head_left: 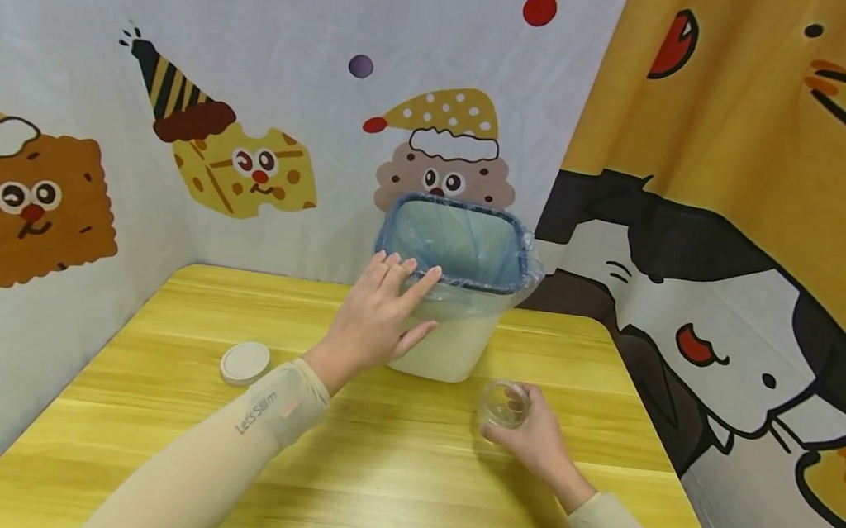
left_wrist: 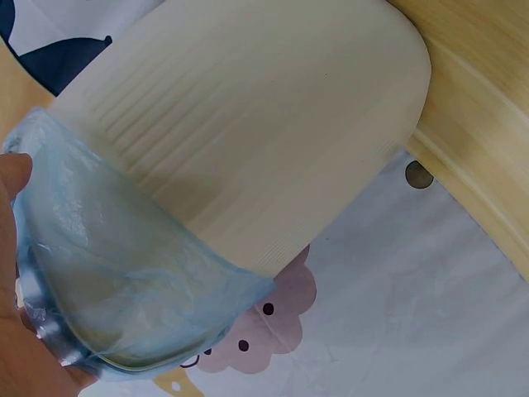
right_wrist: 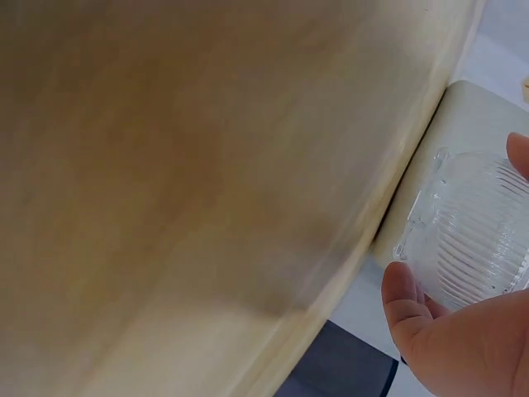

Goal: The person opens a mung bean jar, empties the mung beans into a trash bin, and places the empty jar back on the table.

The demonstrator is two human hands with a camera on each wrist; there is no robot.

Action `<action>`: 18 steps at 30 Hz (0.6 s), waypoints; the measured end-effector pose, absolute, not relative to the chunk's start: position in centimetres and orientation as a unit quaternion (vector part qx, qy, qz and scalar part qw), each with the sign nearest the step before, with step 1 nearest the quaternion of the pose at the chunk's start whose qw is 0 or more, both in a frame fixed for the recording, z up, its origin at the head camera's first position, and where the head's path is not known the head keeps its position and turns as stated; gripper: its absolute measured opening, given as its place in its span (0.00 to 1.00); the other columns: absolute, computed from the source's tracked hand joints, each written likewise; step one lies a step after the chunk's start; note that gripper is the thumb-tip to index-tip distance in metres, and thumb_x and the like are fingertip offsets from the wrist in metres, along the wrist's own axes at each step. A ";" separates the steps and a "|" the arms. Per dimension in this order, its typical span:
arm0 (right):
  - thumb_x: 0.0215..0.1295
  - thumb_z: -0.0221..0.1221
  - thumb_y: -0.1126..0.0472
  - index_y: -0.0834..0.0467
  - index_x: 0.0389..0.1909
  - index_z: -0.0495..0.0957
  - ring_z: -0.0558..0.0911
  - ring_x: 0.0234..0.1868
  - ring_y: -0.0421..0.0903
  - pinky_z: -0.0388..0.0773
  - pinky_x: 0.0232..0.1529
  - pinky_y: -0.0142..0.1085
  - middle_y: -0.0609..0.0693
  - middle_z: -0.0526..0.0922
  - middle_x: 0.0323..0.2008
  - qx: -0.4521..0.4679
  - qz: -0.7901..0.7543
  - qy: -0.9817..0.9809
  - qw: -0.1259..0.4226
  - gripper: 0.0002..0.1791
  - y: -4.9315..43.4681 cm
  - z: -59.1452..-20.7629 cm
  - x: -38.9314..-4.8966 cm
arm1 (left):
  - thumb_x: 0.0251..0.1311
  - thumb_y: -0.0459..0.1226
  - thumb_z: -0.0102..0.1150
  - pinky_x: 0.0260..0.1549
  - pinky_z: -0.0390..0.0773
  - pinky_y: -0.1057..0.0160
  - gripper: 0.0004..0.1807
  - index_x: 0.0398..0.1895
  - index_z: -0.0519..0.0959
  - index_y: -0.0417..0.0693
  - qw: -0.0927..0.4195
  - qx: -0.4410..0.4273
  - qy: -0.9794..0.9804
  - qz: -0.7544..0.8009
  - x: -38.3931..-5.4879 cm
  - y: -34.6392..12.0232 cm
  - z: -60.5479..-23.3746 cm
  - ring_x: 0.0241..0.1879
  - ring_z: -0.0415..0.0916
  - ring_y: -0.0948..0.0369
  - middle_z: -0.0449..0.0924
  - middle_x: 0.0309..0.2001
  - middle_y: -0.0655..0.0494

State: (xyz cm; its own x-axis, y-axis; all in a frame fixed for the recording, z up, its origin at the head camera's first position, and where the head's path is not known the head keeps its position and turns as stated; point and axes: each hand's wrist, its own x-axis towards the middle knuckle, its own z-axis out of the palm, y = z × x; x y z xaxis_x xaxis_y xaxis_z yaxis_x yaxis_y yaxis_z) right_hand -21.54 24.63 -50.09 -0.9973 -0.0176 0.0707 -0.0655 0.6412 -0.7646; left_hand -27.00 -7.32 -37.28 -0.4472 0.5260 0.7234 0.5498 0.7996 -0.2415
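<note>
My right hand (head_left: pixel 532 438) grips a clear, ribbed jar (head_left: pixel 505 405) above the table, in front of the bin. In the right wrist view the jar (right_wrist: pixel 479 231) lies between the thumb and the fingers, with its ribs showing. A cream bin (head_left: pixel 450 345) stands at the back of the table, lined with a thin blue bag (left_wrist: pixel 140 248) folded over its rim. At the bin's near left rim, my left hand (head_left: pixel 377 318) rests with fingers spread and mostly straight against the bag.
A white round lid (head_left: pixel 245 363) lies on the wooden table (head_left: pixel 376 476), left of the bin. Behind the table hangs a printed cloth (head_left: pixel 278 20) with cartoon figures. A yellow patterned curtain (head_left: pixel 738 140) closes off the right side.
</note>
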 end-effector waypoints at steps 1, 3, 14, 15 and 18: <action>0.51 0.83 0.53 0.66 0.72 0.66 0.82 0.65 0.63 0.82 0.64 0.56 0.66 0.81 0.66 0.023 0.421 -0.906 0.028 0.52 24.5 -50.2 -21.5 | 0.71 0.59 0.64 0.78 0.68 0.40 0.40 0.80 0.70 0.52 0.421 -0.317 -0.850 -0.015 -27.0 -7.3 -37.3 0.66 0.77 0.38 0.77 0.65 0.37; 0.51 0.83 0.52 0.66 0.71 0.67 0.83 0.64 0.62 0.82 0.64 0.56 0.66 0.81 0.66 0.024 0.417 -0.908 0.028 0.51 24.4 -50.3 -21.5 | 0.71 0.59 0.65 0.78 0.68 0.40 0.40 0.80 0.70 0.52 0.422 -0.317 -0.849 -0.016 -27.0 -7.3 -37.2 0.66 0.77 0.38 0.77 0.65 0.37; 0.50 0.84 0.52 0.66 0.72 0.66 0.83 0.63 0.61 0.83 0.62 0.54 0.66 0.81 0.67 0.027 0.413 -0.910 0.005 0.53 23.6 -50.4 -21.3 | 0.70 0.60 0.64 0.77 0.68 0.40 0.40 0.80 0.70 0.52 0.425 -0.317 -0.848 -0.014 -27.0 -7.2 -37.3 0.66 0.77 0.38 0.77 0.65 0.37; 0.50 0.84 0.52 0.67 0.72 0.65 0.83 0.62 0.61 0.83 0.62 0.54 0.66 0.81 0.67 0.027 0.412 -0.911 0.002 0.54 23.6 -50.4 -21.3 | 0.71 0.60 0.64 0.77 0.68 0.40 0.40 0.80 0.70 0.52 0.424 -0.317 -0.848 -0.013 -27.0 -7.2 -37.3 0.66 0.77 0.38 0.77 0.65 0.37; 0.51 0.84 0.53 0.67 0.73 0.65 0.83 0.62 0.61 0.83 0.62 0.54 0.66 0.81 0.67 0.027 0.410 -0.912 -0.003 0.54 23.5 -50.4 -21.3 | 0.71 0.60 0.64 0.78 0.67 0.40 0.40 0.80 0.70 0.52 0.423 -0.315 -0.849 -0.012 -27.0 -7.3 -37.3 0.67 0.77 0.39 0.77 0.65 0.37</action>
